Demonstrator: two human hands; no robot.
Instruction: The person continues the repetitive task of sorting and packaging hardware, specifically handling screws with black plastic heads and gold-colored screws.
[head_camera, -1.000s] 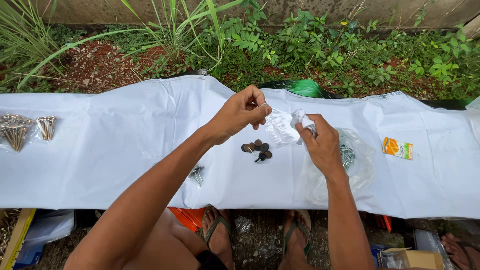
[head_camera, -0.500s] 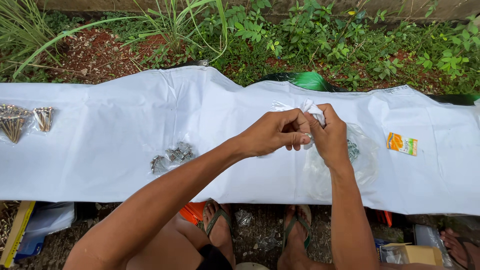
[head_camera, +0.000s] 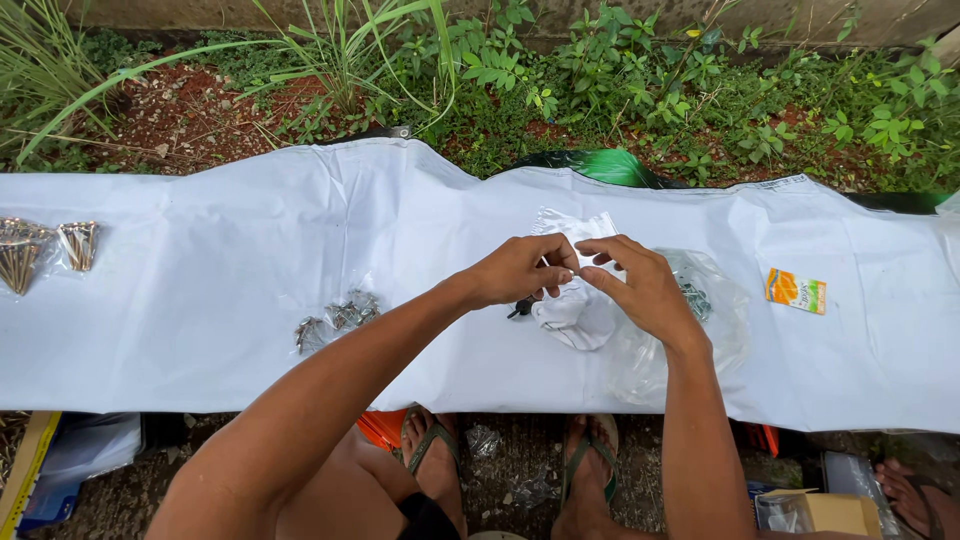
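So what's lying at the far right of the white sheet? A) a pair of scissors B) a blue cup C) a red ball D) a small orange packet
D: a small orange packet lies flat on the white sheet, to the right of both hands and apart from them.

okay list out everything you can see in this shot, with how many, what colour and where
sheet: one, white, spread across the view
small bag: one, clear, pinched by both hands at centre
big bag: one, clear, holding dark bits, under the right hand
dark bits: a few, below the left hand
screw packets: several, grey, left of centre
nail bundles: two, brassy, far left
packet: one, orange, right
box: one, tan, bottom right
left hand: one, centre
right hand: one, centre
feet: two, in sandals, below the sheet
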